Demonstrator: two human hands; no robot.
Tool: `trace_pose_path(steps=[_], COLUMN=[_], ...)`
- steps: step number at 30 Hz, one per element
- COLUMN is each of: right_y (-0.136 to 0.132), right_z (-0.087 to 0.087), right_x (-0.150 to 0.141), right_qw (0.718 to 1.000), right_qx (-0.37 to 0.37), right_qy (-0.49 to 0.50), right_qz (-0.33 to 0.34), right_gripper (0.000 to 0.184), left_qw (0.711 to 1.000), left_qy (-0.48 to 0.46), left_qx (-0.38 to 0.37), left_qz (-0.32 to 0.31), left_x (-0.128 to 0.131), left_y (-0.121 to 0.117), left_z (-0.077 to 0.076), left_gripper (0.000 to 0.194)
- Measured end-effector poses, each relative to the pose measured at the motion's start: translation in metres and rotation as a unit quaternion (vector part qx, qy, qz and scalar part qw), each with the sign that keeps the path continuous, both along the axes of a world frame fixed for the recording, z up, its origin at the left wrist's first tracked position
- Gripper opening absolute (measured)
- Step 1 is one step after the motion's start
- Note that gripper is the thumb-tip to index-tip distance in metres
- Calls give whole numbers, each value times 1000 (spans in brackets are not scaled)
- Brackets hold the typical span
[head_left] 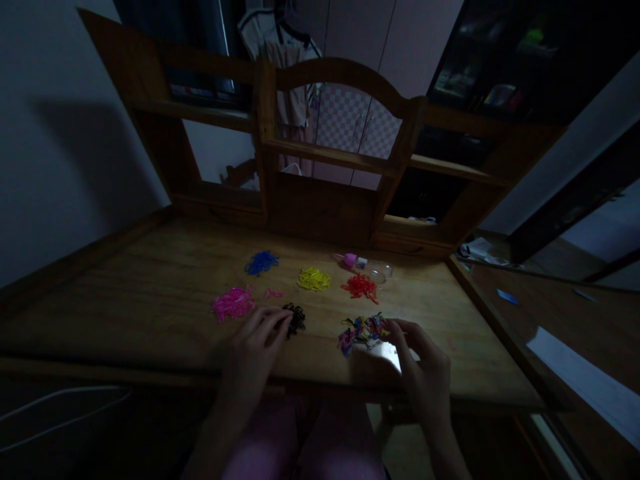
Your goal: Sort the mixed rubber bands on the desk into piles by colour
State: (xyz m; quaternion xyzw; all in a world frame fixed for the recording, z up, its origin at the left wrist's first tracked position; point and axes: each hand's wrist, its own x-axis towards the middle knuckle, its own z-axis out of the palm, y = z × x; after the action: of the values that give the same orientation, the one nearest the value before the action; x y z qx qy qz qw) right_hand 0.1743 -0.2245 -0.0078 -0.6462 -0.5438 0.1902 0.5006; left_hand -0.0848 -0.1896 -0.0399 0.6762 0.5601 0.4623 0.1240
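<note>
Small piles of tiny rubber bands lie sorted by colour on a wooden desk (150, 300). My left hand (257, 347) rests on the desk with its fingers stretched out, the fingertips touching a black pile (296, 317). My right hand (420, 363) has its fingers curled at the edge of a mixed-colour pile (363, 331); what they pinch is too small to make out. Other piles are pink (233, 303), blue (261, 262), yellow (314, 279) and red (360, 287). A few stray pink bands (274, 293) lie apart.
A clear plastic container (377, 270) with a pink cap (350, 259) lies at the back by the red pile. A wooden hutch (320, 153) with shelves rises behind the desk. White cables (60, 407) hang at the lower left. The room is dim.
</note>
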Motion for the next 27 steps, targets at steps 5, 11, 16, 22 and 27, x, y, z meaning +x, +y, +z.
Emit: trace_pose_path(steps=[5, 11, 16, 22, 27], right_y=[6, -8, -16, -15, -16], right_z=[-9, -8, -8, -11, -13], right_x=[27, 42, 51, 57, 59], right_qw=[998, 995, 994, 993, 993], right_qx=[-21, -20, -32, -47, -46], right_qy=[-18, -42, -66, -52, -49], right_qz=[-51, -84, -83, -91, -101], right_gripper=[24, 25, 27, 31, 34], left_qw=[993, 965, 938, 947, 958], left_qy=[110, 239, 327, 309, 270], left_qx=[12, 4, 13, 22, 32], left_qz=[-51, -110, -111, -82, -85], left_x=[-27, -46, -60, -68, -75], left_y=[30, 58, 67, 58, 57], left_z=[-11, -17, -24, -16, -15], left_gripper=[24, 38, 40, 38, 35])
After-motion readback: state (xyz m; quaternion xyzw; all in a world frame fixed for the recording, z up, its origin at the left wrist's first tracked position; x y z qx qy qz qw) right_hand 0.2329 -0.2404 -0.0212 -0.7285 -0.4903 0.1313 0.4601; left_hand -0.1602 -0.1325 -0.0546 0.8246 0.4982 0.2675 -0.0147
